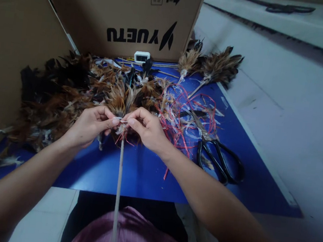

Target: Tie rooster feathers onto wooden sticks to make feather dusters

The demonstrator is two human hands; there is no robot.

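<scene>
A feather duster [118, 99] lies in front of me, its brown and black feathers pointing away. Its thin pale stick [120, 178] runs back toward my lap. At the neck, where feathers meet stick, a thin whitish string [123, 121] stretches between my fingertips. My left hand [92, 122] pinches it from the left, thumb against forefinger. From the other side my right hand [145, 127] is closed on the same string in a pinch. Short red string ends [122, 136] stick out just below the neck.
Loose feathers [64, 101] pile up at the left of the blue table [96, 172]. Tangled red string [176, 119] and black-handled scissors [213, 151] lie at right. Behind stand feather dusters [221, 67], a small white digital display [142, 57] and a cardboard box [105, 4].
</scene>
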